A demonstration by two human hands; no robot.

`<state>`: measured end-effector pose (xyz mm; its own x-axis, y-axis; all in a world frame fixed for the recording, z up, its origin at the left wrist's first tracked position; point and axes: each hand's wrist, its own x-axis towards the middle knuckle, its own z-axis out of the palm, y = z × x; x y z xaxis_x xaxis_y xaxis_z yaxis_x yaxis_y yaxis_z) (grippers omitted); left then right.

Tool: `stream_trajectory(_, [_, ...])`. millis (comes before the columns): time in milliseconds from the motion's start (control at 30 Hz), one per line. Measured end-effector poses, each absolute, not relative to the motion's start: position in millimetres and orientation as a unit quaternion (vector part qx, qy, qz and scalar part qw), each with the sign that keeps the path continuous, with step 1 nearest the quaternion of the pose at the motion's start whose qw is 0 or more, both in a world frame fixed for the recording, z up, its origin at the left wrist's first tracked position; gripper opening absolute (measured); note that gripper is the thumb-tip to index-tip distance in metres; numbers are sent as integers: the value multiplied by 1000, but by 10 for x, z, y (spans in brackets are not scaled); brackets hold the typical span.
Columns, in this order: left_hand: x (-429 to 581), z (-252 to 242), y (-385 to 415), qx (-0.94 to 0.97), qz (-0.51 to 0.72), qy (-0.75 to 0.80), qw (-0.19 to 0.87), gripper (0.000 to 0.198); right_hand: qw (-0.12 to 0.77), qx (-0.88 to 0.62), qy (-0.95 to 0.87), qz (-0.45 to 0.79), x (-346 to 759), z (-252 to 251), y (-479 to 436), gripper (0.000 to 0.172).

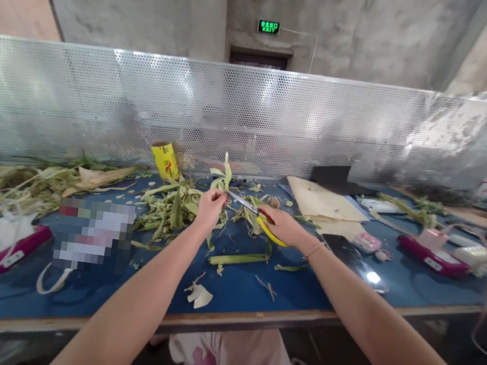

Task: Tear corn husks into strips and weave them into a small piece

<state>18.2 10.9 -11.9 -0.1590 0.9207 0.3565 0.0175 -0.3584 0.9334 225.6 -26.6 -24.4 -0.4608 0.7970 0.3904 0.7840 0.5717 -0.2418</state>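
My left hand [211, 207] is closed on a pale green husk-like leaf bunch [225, 175], its tips standing up above my fingers. Scissors [247, 203] with yellow handles sit in my right hand [281, 226]. Their blades point left and reach the base of the bunch beside my left fingertips; whether they touch it I cannot tell. A pile of green leaf strips [172, 212] lies just left of my left hand. Below both hands a longer green strip [237, 259] rests on the blue tabletop [237, 295].
A yellow tube [165, 160] stands at the back before a perforated metal screen [253, 112]. More husks [46, 180] lie far left. Magenta power strips [433, 258] with cables are on both sides. Brown paper [319, 201] and a dark phone [346, 253] lie to the right.
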Motion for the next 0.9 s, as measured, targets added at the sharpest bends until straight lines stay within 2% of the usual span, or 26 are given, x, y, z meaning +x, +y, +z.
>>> stream_trajectory(900, [172, -198, 158, 566, 613, 468, 292, 5, 229, -477, -848, -4, 2207, -226, -306, 32])
